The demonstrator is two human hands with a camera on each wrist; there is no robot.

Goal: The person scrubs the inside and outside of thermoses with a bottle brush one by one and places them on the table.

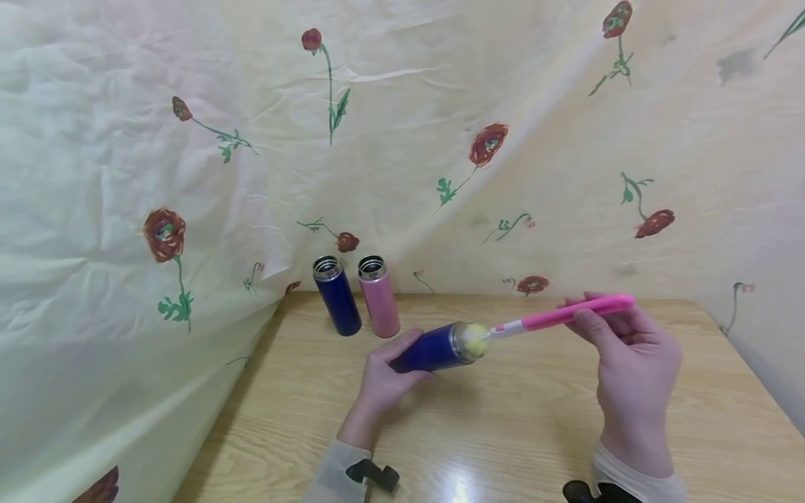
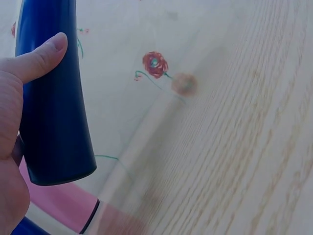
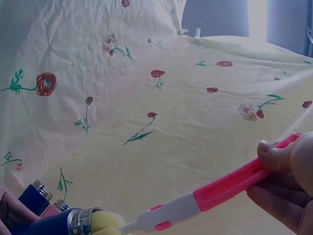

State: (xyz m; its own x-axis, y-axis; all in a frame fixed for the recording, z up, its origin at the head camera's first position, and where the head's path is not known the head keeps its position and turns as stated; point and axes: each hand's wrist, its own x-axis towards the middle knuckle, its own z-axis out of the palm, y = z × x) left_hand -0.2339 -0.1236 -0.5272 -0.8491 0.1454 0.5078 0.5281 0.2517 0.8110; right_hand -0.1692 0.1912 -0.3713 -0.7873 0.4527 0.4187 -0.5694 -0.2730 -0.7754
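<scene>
Two pale sleeves (image 1: pixel 333 478) nearest, each with a black wrist mount (image 1: pixel 375 476) near the cuff. Grips a navy-blue vacuum bottle (image 1: pixel 434 349) in the left hand (image 1: pixel 385 377), with thumb and fingers clamped around the body toward its base. Holds it tilted well over above the wood-grain tabletop (image 1: pixel 490 440), with the steel-rimmed mouth toward the right hand (image 1: pixel 629 363). Pinches the pink handle of a sponge bottle brush (image 1: pixel 547 319) there, clamped between thumb and fingers near its far end. Meets the bottle's mouth with the yellow sponge head (image 1: pixel 476 340), bulging past the rim; cannot tell how deep inside. Farther back, side by side near the table's rear edge, a second navy-blue bottle (image 1: pixel 337 300) and a pink bottle (image 1: pixel 380 304), both upright and uncapped. Behind these, a creased cream cloth (image 1: pixel 402 140) printed with red poppies and green stems. Farthest, past the cloth's upper edge in the right wrist view, a bright strip of light (image 3: pixel 257 19).
</scene>
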